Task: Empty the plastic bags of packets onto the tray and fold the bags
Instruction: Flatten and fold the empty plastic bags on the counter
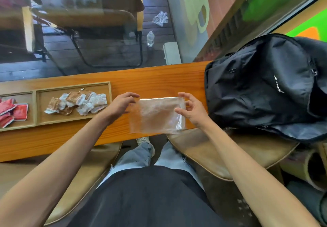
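Observation:
A clear, empty plastic bag [157,115] lies flat on the wooden counter [159,78] in front of me. My left hand [120,104] hovers at its left edge with fingers loosely curved, holding nothing. At the bag's right edge is my right hand [192,110], fingers spread and bent, with the thumb resting on the plastic. To the left stands a wooden tray [35,110] with two compartments. Brown and white packets [77,103] are piled in the right one. Red packets [12,111] lie in the left one.
A black backpack [265,85] fills the counter's right end, close to my right hand. Tan chair seats [230,156] sit under the counter on either side of my legs. Beyond the glass are a chair, a bottle [150,39] and a crumpled wrapper on the floor.

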